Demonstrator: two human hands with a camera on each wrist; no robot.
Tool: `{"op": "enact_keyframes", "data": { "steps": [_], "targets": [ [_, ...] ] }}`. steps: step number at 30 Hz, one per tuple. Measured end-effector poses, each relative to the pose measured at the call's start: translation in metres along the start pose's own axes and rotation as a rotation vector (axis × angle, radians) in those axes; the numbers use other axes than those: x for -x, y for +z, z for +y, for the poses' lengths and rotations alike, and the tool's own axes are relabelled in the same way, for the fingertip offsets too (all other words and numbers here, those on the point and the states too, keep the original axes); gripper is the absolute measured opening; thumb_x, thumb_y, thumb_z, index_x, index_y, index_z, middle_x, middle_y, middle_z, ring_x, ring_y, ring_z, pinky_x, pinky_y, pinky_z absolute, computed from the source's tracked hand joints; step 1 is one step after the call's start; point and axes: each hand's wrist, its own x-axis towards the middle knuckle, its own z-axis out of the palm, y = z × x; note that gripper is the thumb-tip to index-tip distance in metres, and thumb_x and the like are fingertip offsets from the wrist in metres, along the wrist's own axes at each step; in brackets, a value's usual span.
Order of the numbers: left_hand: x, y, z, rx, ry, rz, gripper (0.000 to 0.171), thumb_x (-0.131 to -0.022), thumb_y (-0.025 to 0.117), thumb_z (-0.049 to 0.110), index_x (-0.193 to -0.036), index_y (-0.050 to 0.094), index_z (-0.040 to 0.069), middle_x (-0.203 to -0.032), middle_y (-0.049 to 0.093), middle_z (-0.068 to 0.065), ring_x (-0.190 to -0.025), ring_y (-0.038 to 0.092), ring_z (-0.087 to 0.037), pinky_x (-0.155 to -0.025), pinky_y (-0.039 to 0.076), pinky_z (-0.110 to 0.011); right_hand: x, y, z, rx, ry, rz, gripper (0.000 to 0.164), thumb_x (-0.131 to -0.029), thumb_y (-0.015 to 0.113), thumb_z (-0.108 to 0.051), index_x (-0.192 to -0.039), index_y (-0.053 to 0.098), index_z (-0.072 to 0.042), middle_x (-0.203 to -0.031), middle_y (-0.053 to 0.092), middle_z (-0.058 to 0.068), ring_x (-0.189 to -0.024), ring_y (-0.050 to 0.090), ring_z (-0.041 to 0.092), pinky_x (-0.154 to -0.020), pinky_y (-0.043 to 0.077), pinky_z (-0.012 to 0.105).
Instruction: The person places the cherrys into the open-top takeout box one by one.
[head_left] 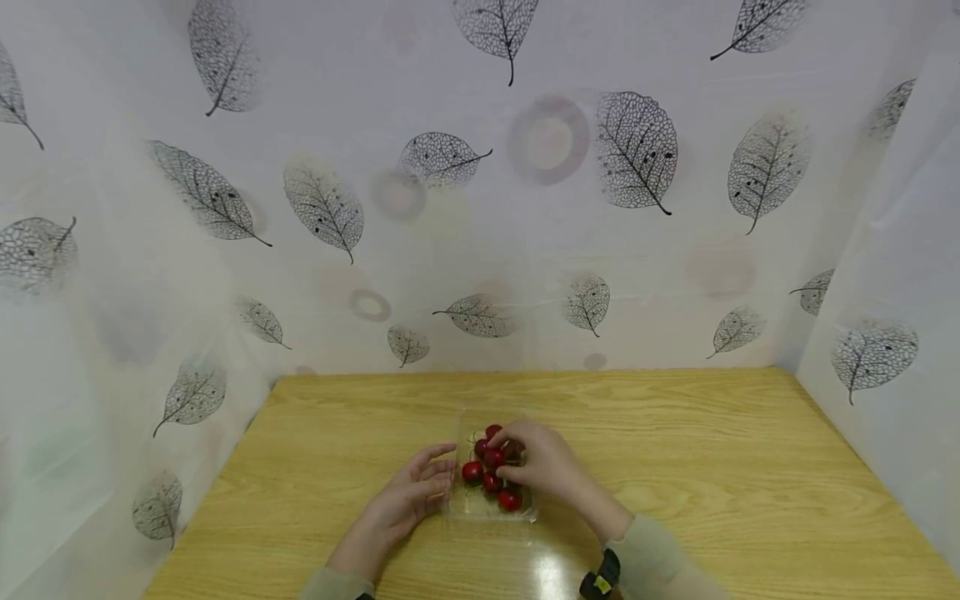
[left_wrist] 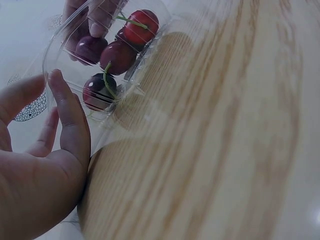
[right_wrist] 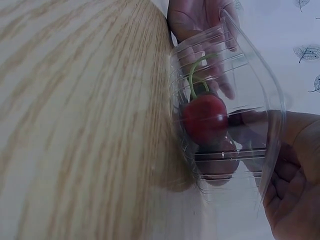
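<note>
A clear plastic box on the table holds several dark red cherries, some with green stems. My left hand rests at the box's left side with its fingers extended; in the left wrist view, the fingertips touch the clear wall. From the right, my right hand reaches into the box. Its thumb and forefinger curl about a cherry near the middle. Through the wall in the right wrist view, a bright red cherry shows in front of the thumb, and the fingertips are partly hidden.
The box stands on a wood-grain table. Behind the table and along both sides hang pale sheets printed with leaves. A dark band with a yellow-green mark circles the right wrist over a light sleeve.
</note>
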Motion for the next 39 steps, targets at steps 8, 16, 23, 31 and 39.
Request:
{"op": "enact_keyframes", "data": {
  "steps": [8,16,23,31,39],
  "targets": [
    [0.0010,0.0011,0.0010,-0.002,-0.001,0.003,0.068,-0.104,0.062,0.006,-0.164,0.029,0.002,-0.136,0.055,-0.004,-0.119,0.057,-0.011,-0.093,0.055,-0.023,0.0009,0.0013,-0.0023,0.049,-0.005,0.010,0.029,-0.083,0.088,-0.009,-0.110,0.077,-0.012,-0.108,0.076,0.003,-0.094,0.071,0.022,-0.083,0.059,0.033],
    [-0.0004,-0.0001,-0.0017,-0.003,-0.009,0.011,0.068,-0.104,0.062,0.004,-0.164,0.030,0.003,-0.135,0.055,-0.003,-0.118,0.057,-0.011,-0.092,0.055,-0.022,0.0005,0.0031,-0.0021,0.065,0.000,0.004,0.030,-0.084,0.088,-0.011,-0.112,0.077,-0.012,-0.111,0.076,0.003,-0.098,0.070,0.022,-0.086,0.059,0.034],
    [-0.0004,-0.0010,-0.0022,0.002,0.000,0.003,0.066,-0.104,0.063,0.006,-0.163,0.031,0.004,-0.133,0.056,-0.001,-0.118,0.057,-0.011,-0.092,0.055,-0.022,0.0003,0.0033,-0.0020,0.053,0.004,0.012,0.030,-0.084,0.088,-0.011,-0.112,0.077,-0.012,-0.111,0.077,0.003,-0.098,0.071,0.021,-0.088,0.059,0.037],
    [0.0010,0.0003,-0.0008,0.009,0.002,0.002,0.067,-0.105,0.063,0.006,-0.163,0.030,0.003,-0.133,0.057,-0.001,-0.118,0.058,-0.010,-0.093,0.055,-0.023,0.0009,0.0033,-0.0019,-0.012,0.034,0.022,0.028,-0.085,0.085,-0.007,-0.112,0.076,-0.010,-0.108,0.075,0.003,-0.097,0.071,0.021,-0.088,0.060,0.035],
    [0.0013,0.0011,0.0010,0.012,0.000,0.006,0.068,-0.104,0.062,0.006,-0.163,0.030,0.002,-0.134,0.056,-0.002,-0.117,0.058,-0.010,-0.093,0.055,-0.023,-0.0001,0.0026,-0.0003,-0.137,0.056,0.044,0.031,-0.088,0.081,-0.003,-0.118,0.074,-0.004,-0.114,0.076,0.010,-0.100,0.073,0.026,-0.086,0.061,0.030]
  ]
}}
